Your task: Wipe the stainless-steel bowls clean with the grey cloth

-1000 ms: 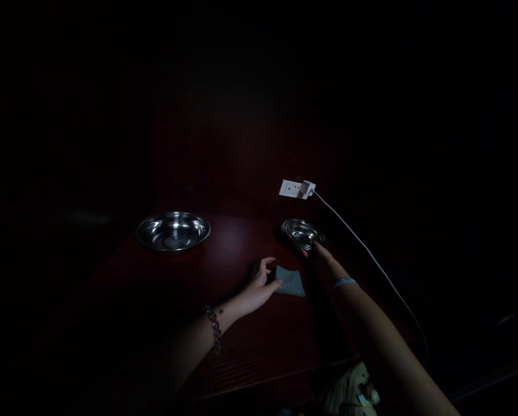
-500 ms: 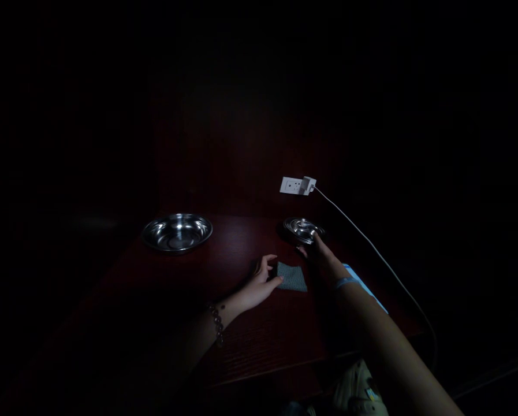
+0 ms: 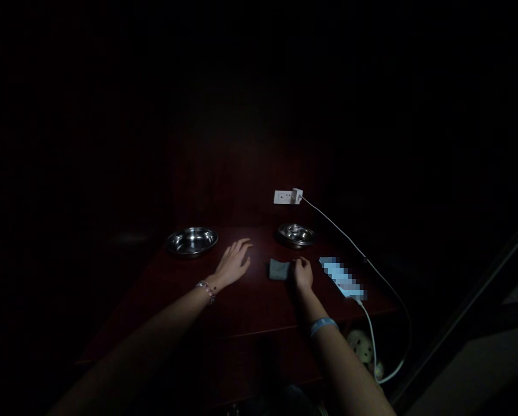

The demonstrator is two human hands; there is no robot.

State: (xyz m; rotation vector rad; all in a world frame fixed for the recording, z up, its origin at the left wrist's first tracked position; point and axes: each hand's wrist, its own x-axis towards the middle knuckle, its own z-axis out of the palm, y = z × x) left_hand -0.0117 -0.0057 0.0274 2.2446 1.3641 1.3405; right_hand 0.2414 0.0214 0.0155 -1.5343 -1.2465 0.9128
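My left hand (image 3: 235, 263) hovers over or rests on the dark red tabletop, between the large steel bowl and the cloth. Its fingers are stretched out and hold nothing. A grey-green textured cloth (image 3: 279, 270), small and roughly square, lies at the front middle of the table. Against its right edge is my right hand (image 3: 302, 273), fingers curled in and closed on that edge; the fingertips are partly hidden. A steel dish (image 3: 296, 236), apparently several stacked together, stands just beyond the right hand. At the left stands a wide, shallow steel bowl (image 3: 192, 241).
A lit phone (image 3: 342, 278) lies right of my right hand, with a white cable (image 3: 371, 335) attached. A charger (image 3: 297, 196) sits in the wall socket (image 3: 282, 197) behind the table. The table's front edge (image 3: 263, 332) shows below; the surroundings are very dark.
My right hand has left the steel dish and come back to the cloth's right edge. My left hand has moved left, away from the cloth. The view has shifted, showing the whole phone.
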